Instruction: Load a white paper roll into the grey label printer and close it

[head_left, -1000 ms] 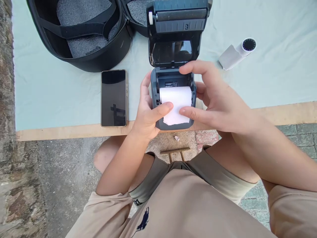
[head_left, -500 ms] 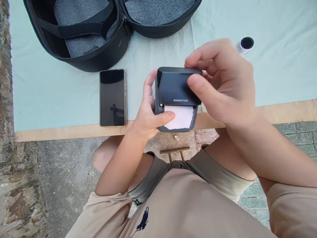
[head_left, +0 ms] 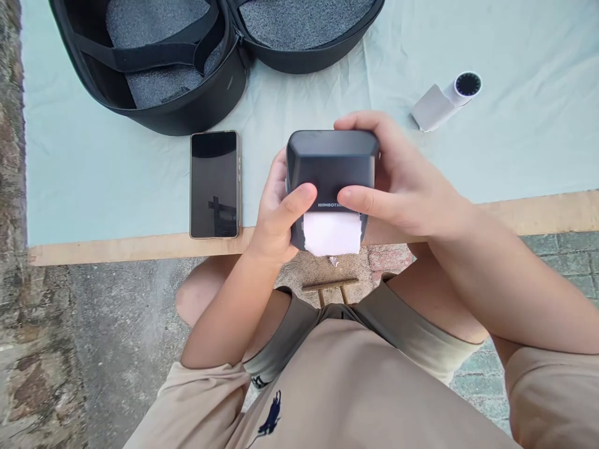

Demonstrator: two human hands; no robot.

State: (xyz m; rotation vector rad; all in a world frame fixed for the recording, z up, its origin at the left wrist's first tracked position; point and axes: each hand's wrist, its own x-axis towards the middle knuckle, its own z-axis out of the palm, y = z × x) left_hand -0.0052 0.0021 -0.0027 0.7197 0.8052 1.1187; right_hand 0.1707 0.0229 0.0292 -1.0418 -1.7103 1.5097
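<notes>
Between my hands is a black label printer (head_left: 332, 168) marked NIIMBOT, held above the table's front edge with its lid down. White paper (head_left: 332, 233) with a torn edge sticks out of its near side. My left hand (head_left: 279, 215) is closed around the left side, thumb on the lid by the lettering. My right hand (head_left: 397, 178) grips the right side, its thumb across the lid and its fingers at the far right corner. The fingers beneath the printer are hidden.
A phone (head_left: 214, 184) lies left of my hands on the pale cloth (head_left: 290, 100). An open black case (head_left: 187, 103) with grey foam stands at the back left. To the right lies a white paper roll (head_left: 449, 100), partly unrolled. The wooden table edge (head_left: 140, 247) runs along the front.
The printer's lid has come down flush, and more of the paper now hangs out in front. My left thumb has moved from the paper onto the lid. My right hand has wrapped the right side.
</notes>
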